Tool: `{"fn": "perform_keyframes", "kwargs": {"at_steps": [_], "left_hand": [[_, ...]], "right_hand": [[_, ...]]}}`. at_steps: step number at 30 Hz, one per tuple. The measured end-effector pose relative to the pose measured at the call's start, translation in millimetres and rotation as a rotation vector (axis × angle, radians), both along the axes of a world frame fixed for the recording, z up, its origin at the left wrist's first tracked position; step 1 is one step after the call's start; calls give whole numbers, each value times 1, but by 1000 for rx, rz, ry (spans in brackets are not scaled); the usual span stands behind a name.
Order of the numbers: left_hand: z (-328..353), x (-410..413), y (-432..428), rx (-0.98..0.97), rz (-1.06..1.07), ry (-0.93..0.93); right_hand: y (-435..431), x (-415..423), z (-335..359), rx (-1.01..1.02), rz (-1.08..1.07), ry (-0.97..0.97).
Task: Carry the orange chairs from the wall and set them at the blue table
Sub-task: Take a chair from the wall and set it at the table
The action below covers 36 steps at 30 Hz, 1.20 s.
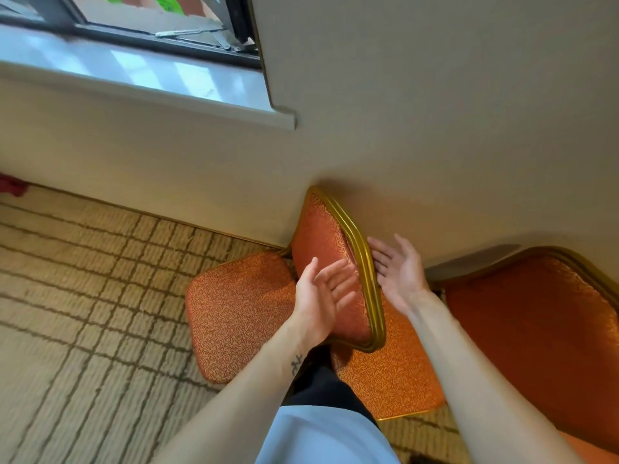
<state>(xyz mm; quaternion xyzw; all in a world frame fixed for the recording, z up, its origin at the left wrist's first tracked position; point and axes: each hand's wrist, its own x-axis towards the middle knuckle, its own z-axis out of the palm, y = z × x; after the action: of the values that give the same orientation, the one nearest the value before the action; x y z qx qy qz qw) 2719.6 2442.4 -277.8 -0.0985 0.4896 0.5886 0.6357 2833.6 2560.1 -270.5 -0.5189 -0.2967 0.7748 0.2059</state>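
Grid-patterned beige carpet (83, 296) fills the view from six round to nine o'clock. Nearest the camera, at six o'clock, is a light-blue garment (321, 437) on the person's body, with both bare forearms reaching up from it; the left one has a small dark tattoo (296, 363) near the wrist.

Just past centre, the left hand (321, 289) is held with its palm up and its fingers straight and slightly spread, in front of the padded backrest of an orange chair (321, 229). The right hand (398, 272) is spread the same way just behind that backrest, beside its gold frame (365, 262). Neither hand grips anything, and I cannot tell whether either touches the chair.

The chair's seat (234, 313) points toward nine o'clock. Another orange seat (388, 373) lies behind the backrest at five o'clock. A second orange chair (536, 329) stands at four o'clock. Both chair backs are against the cream wall (435, 112).

Farther off, at eleven o'clock, are a pale window sill (134, 72) and a dark window frame (150, 31).
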Motion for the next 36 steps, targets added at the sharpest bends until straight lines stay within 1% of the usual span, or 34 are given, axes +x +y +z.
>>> {"fn": "perform_keyframes", "kwargs": {"at_steps": [4, 7, 11, 17, 24, 27, 30, 31, 34, 36], "left_hand": [[0, -4, -8, -24, -18, 52], [4, -17, -19, -44, -30, 141], [12, -53, -54, -22, 93, 192], [35, -114, -129, 55, 227, 309], [59, -149, -213, -6, 459, 498], [80, -153, -237, -111, 526, 633], [91, -157, -254, -254, 590, 705], [92, -161, -260, -315, 614, 759], [94, -179, -279, -523, 633, 923], [93, -194, -290, -611, 600, 958]], "right_hand": [[-3, 0, 5, -39, -2, 51], [-16, -12, 11, -59, 72, 94], [-39, -50, 26, -87, 213, 146], [-82, -115, 51, -41, 494, 190], [-143, -201, 76, -7, 774, 252], [-167, -233, 85, -16, 867, 282], [-197, -261, 98, -3, 956, 347], [-208, -270, 102, -5, 980, 369], [-238, -295, 114, -18, 1044, 406], [-250, -310, 118, -10, 1096, 416]]}}
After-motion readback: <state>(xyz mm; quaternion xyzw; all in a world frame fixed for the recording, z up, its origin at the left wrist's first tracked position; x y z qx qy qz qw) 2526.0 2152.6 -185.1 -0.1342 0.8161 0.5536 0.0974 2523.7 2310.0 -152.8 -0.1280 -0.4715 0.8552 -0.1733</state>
